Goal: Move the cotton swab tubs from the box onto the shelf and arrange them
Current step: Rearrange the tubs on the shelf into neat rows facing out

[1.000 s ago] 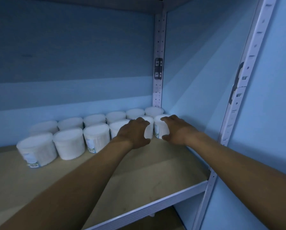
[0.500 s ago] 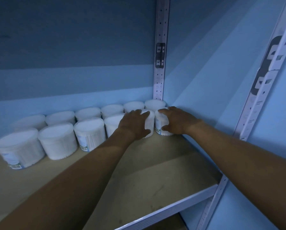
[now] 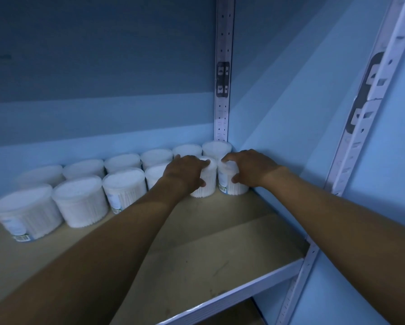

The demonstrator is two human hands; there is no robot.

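Both bare forearms reach forward across the shelf board [image 3: 196,249] toward its back right corner, the left arm coming in from the lower left and the right arm from the lower right. The left hand [image 3: 185,172] lies palm down over a front-row tub [image 3: 205,184], fingers curled over the lid and thumb low against the near side, so it is gripping that tub. The right hand [image 3: 250,168] wraps the corner front tub [image 3: 230,182] the same way, fingertips hooked over the lid's left edge and thumb pressed on the wall lower down. These two tubs stand upright, just beside each other, with the corner one close to the blue side wall [image 3: 302,113]. The cotton swab tubs are all on the shelf in two rows that run along the back wall: a back row [image 3: 121,161] against the wall, ending at a tub [image 3: 216,148] in front of the perforated metal upright [image 3: 223,66], and a front row [image 3: 79,200] touching it. Each tub is a translucent white cylinder with a lid, packed with swabs standing on end; a few show a label and barcode low on the side, as on the leftmost tub [image 3: 25,214]. The box cannot be seen. A second upright [image 3: 361,113] stands at the shelf's front right edge
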